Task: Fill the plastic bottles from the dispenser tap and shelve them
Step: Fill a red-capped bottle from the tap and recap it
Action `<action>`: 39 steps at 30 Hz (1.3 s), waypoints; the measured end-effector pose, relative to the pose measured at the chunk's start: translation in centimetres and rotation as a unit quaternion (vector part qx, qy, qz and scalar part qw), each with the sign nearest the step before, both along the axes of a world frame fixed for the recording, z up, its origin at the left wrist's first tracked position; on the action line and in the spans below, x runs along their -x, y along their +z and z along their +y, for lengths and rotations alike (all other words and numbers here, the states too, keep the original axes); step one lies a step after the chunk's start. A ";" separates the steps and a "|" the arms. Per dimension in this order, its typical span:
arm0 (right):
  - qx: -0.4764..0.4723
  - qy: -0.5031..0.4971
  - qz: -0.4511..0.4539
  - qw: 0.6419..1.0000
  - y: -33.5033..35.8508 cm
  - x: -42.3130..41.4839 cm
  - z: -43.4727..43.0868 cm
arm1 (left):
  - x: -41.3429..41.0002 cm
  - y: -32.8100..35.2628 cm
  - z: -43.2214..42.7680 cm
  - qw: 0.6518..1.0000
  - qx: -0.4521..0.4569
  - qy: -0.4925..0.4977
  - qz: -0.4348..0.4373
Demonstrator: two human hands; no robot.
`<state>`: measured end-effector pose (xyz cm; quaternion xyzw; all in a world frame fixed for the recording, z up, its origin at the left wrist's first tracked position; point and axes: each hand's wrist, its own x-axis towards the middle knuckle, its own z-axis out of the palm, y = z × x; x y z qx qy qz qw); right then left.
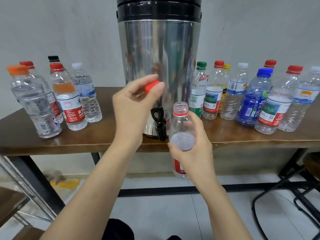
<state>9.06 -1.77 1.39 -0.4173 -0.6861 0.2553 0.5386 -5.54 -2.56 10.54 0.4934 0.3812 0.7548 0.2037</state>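
Observation:
A tall steel dispenser [158,66] stands on the brown table [103,137], its black tap [160,123] jutting over the front edge. My right hand [192,149] grips an uncapped clear bottle [181,122] with a red label, upright, just right of the tap and in front of the table edge. It looks empty. My left hand [131,104] pinches the red cap [152,87] between thumb and fingers, up in front of the dispenser's body.
Several capped bottles [69,99] holding water stand left of the dispenser. Several capped bottles [251,99] that look empty stand to its right. A black stool [294,184] is at the lower right, and a metal frame [26,187] at the lower left.

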 end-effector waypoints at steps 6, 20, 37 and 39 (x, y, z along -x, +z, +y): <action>0.064 -0.035 0.022 0.997 -3.0 -0.2 0.9 | 8.8 -7.8 4.8 0.941 0.208 0.218 0.153; 0.164 -0.045 -0.015 0.985 -7.9 1.6 2.0 | 10.9 -12.3 6.2 0.869 0.237 0.291 0.322; 0.165 0.023 -0.004 0.986 -8.9 3.3 1.4 | 3.0 -5.1 3.5 0.889 0.021 0.123 0.441; 0.159 0.026 0.000 0.987 -8.8 3.4 1.4 | 3.0 -5.2 3.6 0.888 0.013 0.133 0.441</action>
